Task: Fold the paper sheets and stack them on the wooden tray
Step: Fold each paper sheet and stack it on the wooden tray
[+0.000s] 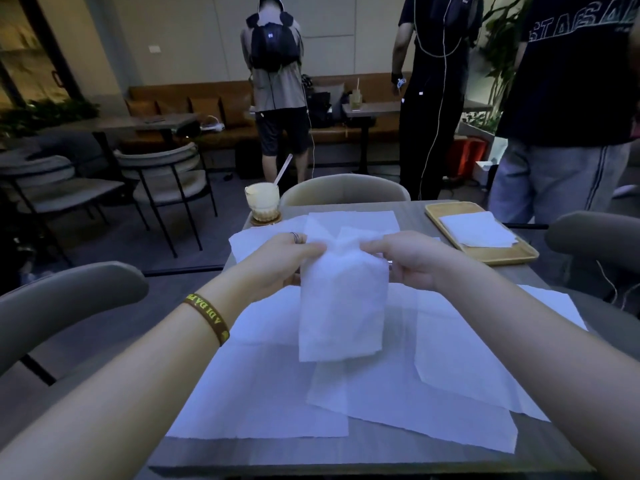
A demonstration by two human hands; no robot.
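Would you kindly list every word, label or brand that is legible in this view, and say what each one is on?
"ADI DA": yellow letters on the brown wristband at the left wrist; the rest curves out of sight.
"STA": large stylised letters on a bystander's black T-shirt; rest unclear, cut off.
Backpack logo: too small to read.

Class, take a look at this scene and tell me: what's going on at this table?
A person is folding paper. The left hand and right hand pinch the top of a partly folded paper sheet, holding it up above the table. Several flat sheets lie spread underneath, not yet folded. At the far right, the wooden tray holds a small pile of folded sheets. A glass with a straw stands at the far left corner.
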